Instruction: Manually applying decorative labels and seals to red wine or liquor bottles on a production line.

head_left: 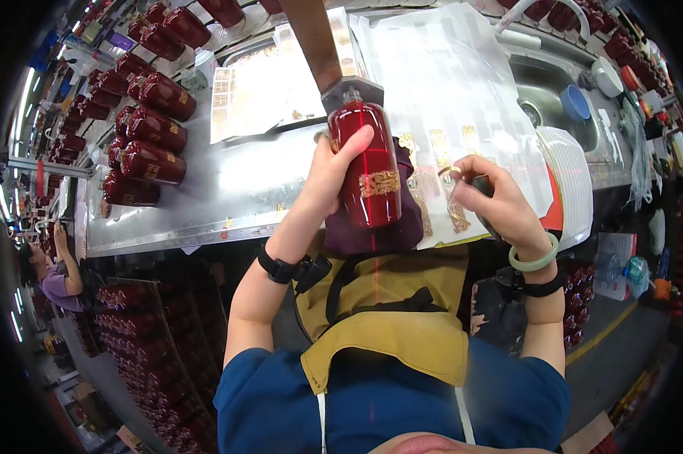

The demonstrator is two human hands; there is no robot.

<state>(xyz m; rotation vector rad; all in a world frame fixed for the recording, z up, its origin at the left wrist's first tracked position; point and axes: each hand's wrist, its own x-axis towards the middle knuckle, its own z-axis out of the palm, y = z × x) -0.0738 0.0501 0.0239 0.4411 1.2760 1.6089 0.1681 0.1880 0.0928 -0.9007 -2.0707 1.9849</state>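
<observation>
In my left hand [325, 174] is a glossy dark red bottle [368, 163], tilted with its neck pointing away from me. My thumb presses on its side, and a gold ornamental decal [379, 184] sits on the glass. Thin red light lines cross the bottle. Its lower part rests over a dark purple cloth [407, 223]. My right hand [500, 200] pinches a small gold strip [449, 172] between thumb and fingertips, apart from the bottle. A dark object, only partly visible, is tucked in that palm. Several gold decals [438, 144] lie on the white sheet near my right hand.
Rows of red bottles [154, 163] stand along the left of the metal table [258, 170]. A brown post [315, 41] rises beyond my bottle. White sheets [440, 68] cover the middle; a sink [542, 83] with a blue bowl [575, 103] is at right. Another person [57, 276] works at far left.
</observation>
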